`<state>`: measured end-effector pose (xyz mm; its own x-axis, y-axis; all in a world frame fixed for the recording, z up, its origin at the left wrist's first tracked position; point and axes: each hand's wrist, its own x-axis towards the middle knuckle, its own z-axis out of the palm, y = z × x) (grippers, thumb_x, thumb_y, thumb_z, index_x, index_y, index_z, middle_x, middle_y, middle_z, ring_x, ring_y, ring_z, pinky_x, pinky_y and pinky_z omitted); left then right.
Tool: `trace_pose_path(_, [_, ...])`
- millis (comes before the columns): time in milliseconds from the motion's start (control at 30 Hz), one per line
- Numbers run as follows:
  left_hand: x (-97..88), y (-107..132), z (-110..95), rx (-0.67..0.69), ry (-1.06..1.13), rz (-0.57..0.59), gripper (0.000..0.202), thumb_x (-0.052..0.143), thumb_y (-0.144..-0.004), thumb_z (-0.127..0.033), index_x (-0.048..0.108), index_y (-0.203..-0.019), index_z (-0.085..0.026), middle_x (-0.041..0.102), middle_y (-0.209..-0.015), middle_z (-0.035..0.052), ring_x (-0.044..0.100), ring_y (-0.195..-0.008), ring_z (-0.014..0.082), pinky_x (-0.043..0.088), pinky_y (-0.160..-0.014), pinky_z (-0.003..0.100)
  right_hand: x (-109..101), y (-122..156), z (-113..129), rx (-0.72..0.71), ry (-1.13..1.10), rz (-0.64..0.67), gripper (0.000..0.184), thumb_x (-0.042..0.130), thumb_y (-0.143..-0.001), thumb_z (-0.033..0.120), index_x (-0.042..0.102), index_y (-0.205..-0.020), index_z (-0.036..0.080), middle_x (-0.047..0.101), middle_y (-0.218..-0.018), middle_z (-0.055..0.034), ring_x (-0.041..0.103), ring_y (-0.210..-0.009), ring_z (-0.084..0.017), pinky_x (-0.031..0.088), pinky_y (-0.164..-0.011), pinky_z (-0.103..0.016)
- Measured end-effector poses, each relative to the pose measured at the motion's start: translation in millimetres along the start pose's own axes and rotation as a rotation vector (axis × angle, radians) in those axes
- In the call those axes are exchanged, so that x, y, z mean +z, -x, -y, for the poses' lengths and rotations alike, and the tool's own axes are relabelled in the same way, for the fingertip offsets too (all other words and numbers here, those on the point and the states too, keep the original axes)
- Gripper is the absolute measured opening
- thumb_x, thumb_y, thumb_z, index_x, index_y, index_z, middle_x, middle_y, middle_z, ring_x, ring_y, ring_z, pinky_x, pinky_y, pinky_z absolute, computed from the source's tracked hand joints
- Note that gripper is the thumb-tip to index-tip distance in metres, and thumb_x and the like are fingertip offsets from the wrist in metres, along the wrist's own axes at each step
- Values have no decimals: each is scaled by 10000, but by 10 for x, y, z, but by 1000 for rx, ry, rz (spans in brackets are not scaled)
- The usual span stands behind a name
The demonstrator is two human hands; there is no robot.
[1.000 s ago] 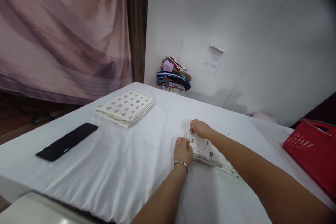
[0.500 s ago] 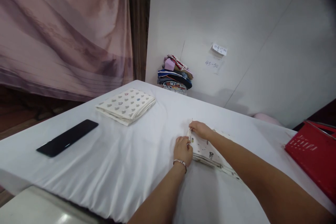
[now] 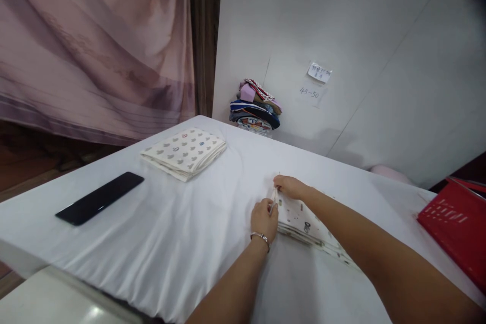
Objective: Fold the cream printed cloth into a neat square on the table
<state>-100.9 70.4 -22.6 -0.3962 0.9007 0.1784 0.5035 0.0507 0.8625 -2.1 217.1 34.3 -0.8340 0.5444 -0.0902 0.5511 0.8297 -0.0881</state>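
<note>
Pinching the far part of the left edge of a folded printed cloth between thumb and fingers of the right hand. Gripping the same edge, a little nearer the body, with the left hand — closed on it by thumb and forefinger, with remaining fingers curled beside and partly hidden. Lying on the white-covered worktop, just right of the left fingers and running on beneath the right forearm; showing stacked layers along the near side and small scattered motifs on top. Cannot count the layers. Wearing a bracelet on the left wrist, just behind the left fingers.

Noted left of the fingers, well apart and slightly farther off: a second folded cloth, pale with grey motifs. Farther left, nearer the body: a flat black slab with a glossy surface. Beyond the fingers, past the far edge: a pile of fabrics, many-coloured, near the wall. Above and to the right of that, also beyond the fingers: two paper labels, with the lower marked "45-50". Well right of the fingers: a red item bearing pale marks — cannot identify.
</note>
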Motion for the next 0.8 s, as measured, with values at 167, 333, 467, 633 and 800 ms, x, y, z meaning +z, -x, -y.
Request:
trace_pose_path(167, [-10,-2,7,52,-92,-30,163,499,-774,-235,558,-912,-171,585,-896,52,480,-896,187,372,-797,299,-20,20,19,59,9,12,196,478,-715,86,612,-828,173,617,-876,-41,546,-808,-154,375,-716,-233])
trace_pose_path(333, [-10,7,-3,75,-111,26,150,491,-772,-204,561,-903,-181,590,-855,40,483,-844,178,368,-770,292,-44,40,13,53,14,27,290,465,-746,83,608,-979,180,603,-1028,-56,531,-948,-161,369,-810,-243])
trace_pose_path(467, [-11,24,-28,107,-84,8,101,526,-754,-205,556,-850,-192,581,-817,26,482,-821,165,360,-742,275,-109,49,26,27,36,65,257,465,-733,66,638,-889,174,605,-969,-50,538,-926,-154,376,-802,-231])
trace_pose_path(633, [-24,26,-41,68,-103,18,96,489,-790,-253,551,-748,-192,576,-750,20,483,-754,156,343,-675,268,-123,-5,113,67,83,90,257,451,-713,50,647,-838,158,606,-959,-73,553,-887,-168,386,-778,-241])
trace_pose_path(800, [-39,9,-44,53,-184,40,198,411,-832,-252,553,-712,-186,582,-749,33,485,-754,162,332,-663,276,-28,-72,239,144,111,91,218,498,-670,67,661,-790,148,628,-917,-97,576,-840,-197,409,-740,-258])
